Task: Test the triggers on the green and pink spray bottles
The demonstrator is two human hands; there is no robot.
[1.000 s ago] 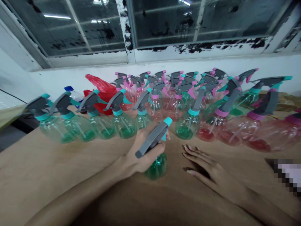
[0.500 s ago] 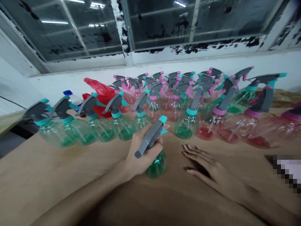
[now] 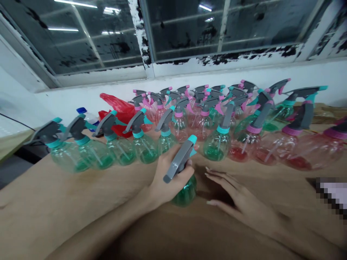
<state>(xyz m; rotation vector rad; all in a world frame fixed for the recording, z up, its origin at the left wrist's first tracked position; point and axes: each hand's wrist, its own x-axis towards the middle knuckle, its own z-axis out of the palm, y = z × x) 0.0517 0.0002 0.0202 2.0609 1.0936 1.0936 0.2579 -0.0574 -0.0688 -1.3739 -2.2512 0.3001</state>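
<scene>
My left hand [image 3: 168,174] is wrapped round the neck of a green spray bottle [image 3: 186,191] with a grey and turquoise trigger head. The bottle stands close in front of me, its nozzle pointing away and slightly right; the hand hides its collar. To its right, my right hand [image 3: 235,193] is open, fingers stretched toward the bottle but apart from it. Beyond my left hand, a row of green spray bottles [image 3: 146,150] runs to the left. Another green spray bottle [image 3: 216,146] stands farther back, beside a pink spray bottle [image 3: 242,146].
More pink and green spray bottles [image 3: 204,124] crowd the back of the wooden table [image 3: 89,202]. A red plastic bag [image 3: 119,106] and a blue-capped bottle [image 3: 86,117] are at the back left. A blurred-out pale item [image 3: 334,193] lies at the right edge. Windows rise behind.
My right hand has moved slightly left, closer to the held spray bottle. The view has shifted a little; my left hand keeps its grip.
</scene>
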